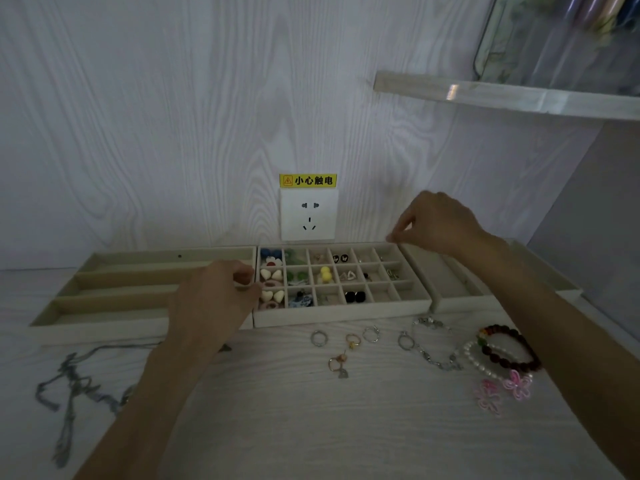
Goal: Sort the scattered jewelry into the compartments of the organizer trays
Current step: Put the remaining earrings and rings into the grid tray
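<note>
The right hand [438, 221] hovers over the back right corner of the grid tray [341, 315], fingertips pinched together on something too small to identify. The left hand [211, 299], fingers curled, rests at that tray's left edge, beside the long-slot tray [104, 323]. Rings [318, 338] and bracelets [502, 348] lie on the desk [311, 427] near the trays' front edge. A yellow label [308, 180] above the wall socket [309, 216] reads "小心触电".

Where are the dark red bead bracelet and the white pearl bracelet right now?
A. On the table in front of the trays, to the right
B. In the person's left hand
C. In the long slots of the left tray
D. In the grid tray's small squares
A: the dark red bead bracelet and the white pearl bracelet lie together on the table, in front of the trays and under the right forearm.
</note>
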A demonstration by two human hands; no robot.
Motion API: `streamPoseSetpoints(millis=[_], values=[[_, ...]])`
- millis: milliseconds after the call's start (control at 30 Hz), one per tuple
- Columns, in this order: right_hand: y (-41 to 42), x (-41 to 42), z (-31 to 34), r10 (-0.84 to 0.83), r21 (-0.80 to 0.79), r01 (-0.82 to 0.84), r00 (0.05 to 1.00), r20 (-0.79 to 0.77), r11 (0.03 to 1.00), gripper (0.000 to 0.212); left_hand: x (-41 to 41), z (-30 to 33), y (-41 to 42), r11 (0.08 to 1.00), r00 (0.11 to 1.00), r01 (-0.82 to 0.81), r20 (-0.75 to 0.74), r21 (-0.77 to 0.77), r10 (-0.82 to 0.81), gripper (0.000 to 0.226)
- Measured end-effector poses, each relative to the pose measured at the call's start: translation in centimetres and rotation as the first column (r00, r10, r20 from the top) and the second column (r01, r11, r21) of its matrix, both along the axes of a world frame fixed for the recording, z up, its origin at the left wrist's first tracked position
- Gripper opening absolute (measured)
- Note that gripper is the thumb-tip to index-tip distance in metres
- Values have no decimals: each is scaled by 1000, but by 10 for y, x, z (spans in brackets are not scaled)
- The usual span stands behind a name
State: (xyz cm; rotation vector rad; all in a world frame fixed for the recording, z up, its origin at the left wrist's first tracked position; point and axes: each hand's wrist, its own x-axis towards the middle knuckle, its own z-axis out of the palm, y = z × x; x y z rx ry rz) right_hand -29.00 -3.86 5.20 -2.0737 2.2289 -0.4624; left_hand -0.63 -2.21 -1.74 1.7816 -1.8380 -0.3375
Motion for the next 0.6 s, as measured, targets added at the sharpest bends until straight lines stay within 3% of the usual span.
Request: streamPoseSetpoints(millis=[67,200,300,400,500,600], values=[[34,20,9,116,-61,-109,986,121,992,14,0,1,0,1000,1000,-1,6,5,1,28],[92,58,-13,421,133,-458,876,235,879,10,-2,-2,2,998,999,31,17,-52,-31,35],[101,60,-42,458,136,-496,857,238,858,14,-6,-2,3,965,993,109,59,-237,-98,38],[100,56,-61,437,85,-481,847,303,873,13,-16,5,10,917,973,220,11,-333,-229,23],[99,55,-70,474,69,-517,823,312,853,16,-27,10,19,910,909,375,-122,-178,-398,7],[100,52,-73,464,45,-508,817,342,860,14,-33,9,24,820,810,570,-195,41,-553,7]])
